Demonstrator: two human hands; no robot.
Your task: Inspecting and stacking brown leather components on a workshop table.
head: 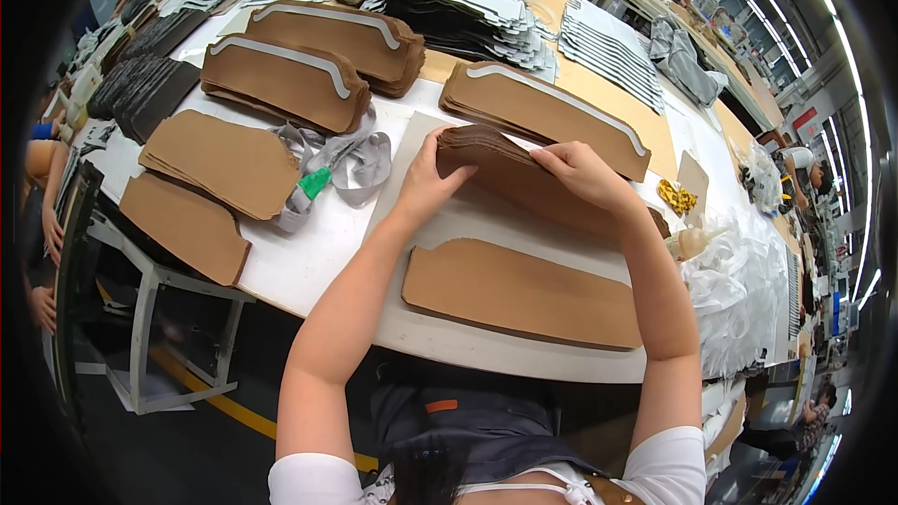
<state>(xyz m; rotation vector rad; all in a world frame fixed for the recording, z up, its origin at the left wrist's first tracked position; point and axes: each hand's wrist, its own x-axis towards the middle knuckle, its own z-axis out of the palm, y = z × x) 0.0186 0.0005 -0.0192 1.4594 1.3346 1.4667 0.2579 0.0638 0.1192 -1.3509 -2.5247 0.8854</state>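
Between both hands stands a tilted stack of brown cut panels [533, 189], its layered dark edge turned up. My left hand [435, 179] grips the stack's left end, the thumb on the near face. My right hand [579, 172] pinches the upper edge further right; the stack's right end is partly behind my forearm. Nearer me, a flat stack of similar brown panels [519, 291] lies on a grey board [393, 210]. Just beyond my hands rests another brown stack [540, 112] with a pale curved strip [561, 98] along its top.
More brown stacks [280, 84] lie at the left, beside grey straps [361, 161] with a green piece. Piles of white-and-black sheets [470, 7] stand at the back. On the right are a glue-type bottle [691, 242], yellow patterned cloth [677, 195] and white strips [736, 287]. Co-workers surround the tables.
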